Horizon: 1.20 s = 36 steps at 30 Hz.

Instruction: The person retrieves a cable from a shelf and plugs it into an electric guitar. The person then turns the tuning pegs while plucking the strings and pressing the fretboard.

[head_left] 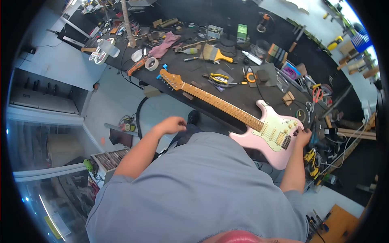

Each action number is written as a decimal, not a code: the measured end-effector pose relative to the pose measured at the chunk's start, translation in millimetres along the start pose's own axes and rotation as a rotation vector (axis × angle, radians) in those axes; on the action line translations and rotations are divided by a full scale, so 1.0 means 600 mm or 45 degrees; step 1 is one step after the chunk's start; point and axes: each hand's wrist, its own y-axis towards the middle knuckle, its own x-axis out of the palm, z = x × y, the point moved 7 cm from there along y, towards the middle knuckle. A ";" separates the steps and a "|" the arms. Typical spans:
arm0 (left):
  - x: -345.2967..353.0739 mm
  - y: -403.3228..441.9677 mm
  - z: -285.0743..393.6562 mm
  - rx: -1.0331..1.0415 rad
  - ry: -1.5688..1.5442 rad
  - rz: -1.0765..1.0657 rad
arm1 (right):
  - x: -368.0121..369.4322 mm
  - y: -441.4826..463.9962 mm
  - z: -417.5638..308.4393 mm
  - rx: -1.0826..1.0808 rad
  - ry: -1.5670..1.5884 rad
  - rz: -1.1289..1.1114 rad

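A pale pink electric guitar [269, 147] with a mint-coloured pickguard lies face up across the front edge of the dark workbench. Its maple neck [221, 106] runs up and left to the headstock [172, 79]. At the body's lower right edge, beside a dark spot near the knobs, my right hand [303, 137] is closed with its fingertips on the guitar; whether a small part is between them is hidden. Away from the guitar, over the floor in front of the bench, my left hand [172, 124] hangs with loosely bent fingers and nothing visible in it.
Behind the neck lie yellow-handled pliers [219, 77], a wide brush [214, 54], a tape roll [151, 64] and an orange-handled tool [137, 66]. Red scissors [317, 95] and a yellow drill [311, 162] are right of the body. A drawer unit [109, 160] stands at left.
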 end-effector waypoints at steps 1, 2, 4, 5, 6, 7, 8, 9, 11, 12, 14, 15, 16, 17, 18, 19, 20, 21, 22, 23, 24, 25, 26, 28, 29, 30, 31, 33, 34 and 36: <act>-0.037 0.011 -0.019 -0.031 -0.046 0.024 | -0.016 -0.012 -0.017 -0.004 -0.157 0.064; -0.078 0.030 -0.066 -0.154 -0.083 0.136 | -0.032 -0.043 -0.049 -0.023 -0.254 0.228; -0.152 0.081 -0.198 -0.318 -0.101 0.376 | -0.039 -0.129 -0.103 -0.091 -0.331 0.416; -0.187 0.109 -0.258 -0.360 -0.081 0.504 | -0.018 -0.187 -0.156 -0.223 -0.206 0.402; -0.226 0.134 -0.291 -0.362 -0.011 0.617 | 0.027 -0.229 -0.181 -0.292 -0.160 0.174; -0.262 0.158 -0.318 -0.359 0.059 0.725 | 0.071 -0.276 -0.204 -0.353 -0.114 -0.051; -0.293 0.178 -0.339 -0.351 0.129 0.831 | 0.112 -0.338 -0.266 -0.481 -0.145 -0.259; -0.314 0.196 -0.344 -0.279 0.199 0.836 | 0.154 -0.400 -0.332 -0.600 -0.174 -0.469; -0.360 0.241 -0.340 -0.118 0.331 0.844 | 0.226 -0.483 -0.409 -0.752 -0.213 -0.627; -0.373 0.270 -0.345 -0.061 0.301 0.744 | 0.251 -0.508 -0.430 -0.721 -0.236 -0.646; -0.395 0.318 -0.366 -0.045 0.237 0.500 | 0.297 -0.540 -0.469 -0.674 -0.286 -0.692; -0.398 0.338 -0.377 -0.040 0.202 0.382 | 0.315 -0.552 -0.483 -0.655 -0.311 -0.702; -0.415 0.348 -0.365 0.174 0.217 0.511 | 0.330 -0.562 -0.491 -0.636 -0.336 -0.710; -0.421 0.373 -0.365 0.196 0.276 0.514 | 0.340 -0.572 -0.494 -0.608 -0.363 -0.718; -0.434 0.390 -0.347 0.220 0.337 0.504 | 0.349 -0.580 -0.501 -0.663 -0.401 -0.728; -0.443 0.406 -0.326 0.252 0.401 0.485 | 0.354 -0.590 -0.515 -0.678 -0.420 -0.740; -0.451 0.430 -0.304 0.294 0.449 0.511 | 0.359 -0.598 -0.537 -0.690 -0.440 -0.751; -0.455 0.460 -0.299 0.307 0.480 0.556 | 0.362 -0.606 -0.558 -0.704 -0.459 -0.762; -0.461 0.490 -0.293 0.282 0.529 0.573 | 0.365 -0.615 -0.575 -0.668 -0.427 -0.773; -0.477 0.513 -0.278 0.296 0.522 0.700 | 0.367 -0.631 -0.588 -0.662 -0.410 -0.828; -0.492 0.526 -0.257 0.316 0.473 0.809 | 0.372 -0.640 -0.601 -0.670 -0.383 -0.883; -0.499 0.538 -0.239 0.309 0.473 0.824 | 0.378 -0.648 -0.611 -0.686 -0.350 -0.945; -0.505 0.534 -0.219 0.358 0.468 0.869 | 0.381 -0.660 -0.609 -0.526 -0.265 -1.109; -0.520 0.505 -0.190 0.420 0.429 0.940 | 0.379 -0.689 -0.598 -0.305 -0.053 -1.417; -0.526 0.473 -0.183 0.437 0.397 0.958 | 0.375 -0.708 -0.571 -0.044 -0.035 -1.673; -0.527 0.440 -0.179 0.456 0.370 0.986 | 0.371 -0.733 -0.536 0.119 0.219 -1.859; -0.523 0.402 -0.191 0.364 0.229 1.043 | 0.368 -0.754 -0.478 0.213 0.278 -1.976; -0.491 0.320 -0.246 0.129 -0.058 1.082 | 0.362 -0.793 -0.367 0.655 0.412 -2.002; -0.455 0.282 -0.296 -0.027 -0.215 1.069 | 0.367 -0.815 -0.302 0.707 0.333 -1.984; -0.372 0.205 -0.374 -0.223 -0.352 1.177 | 0.398 -0.874 -0.108 0.561 -0.009 -1.800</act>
